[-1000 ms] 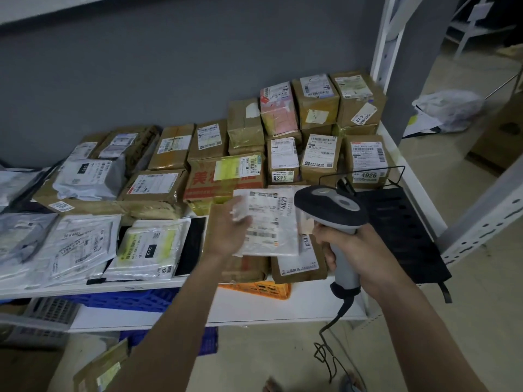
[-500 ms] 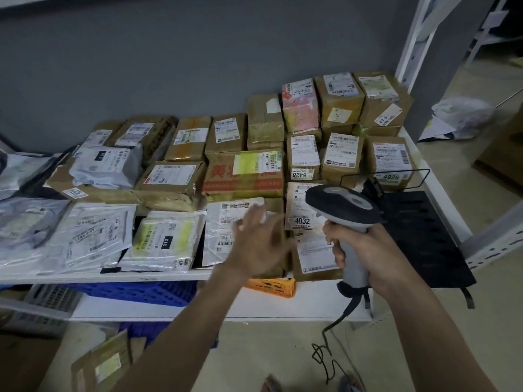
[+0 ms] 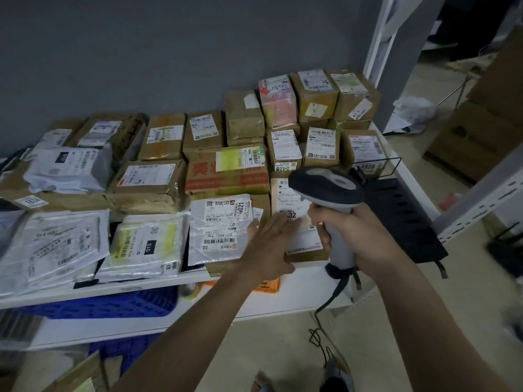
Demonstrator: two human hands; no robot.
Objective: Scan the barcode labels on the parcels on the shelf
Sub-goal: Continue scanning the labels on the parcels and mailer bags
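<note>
At frame centre, the right hand [image 3: 356,236] grips the scanner [image 3: 328,188]. The left hand [image 3: 271,244], fingers straight and together, rests flat on a labelled parcel [image 3: 302,244] at the shelf [image 3: 169,281] edge.

Both forearms are bare, no sleeves, watch or rings showing on the left hand [image 3: 270,244] or right hand [image 3: 359,236].
</note>
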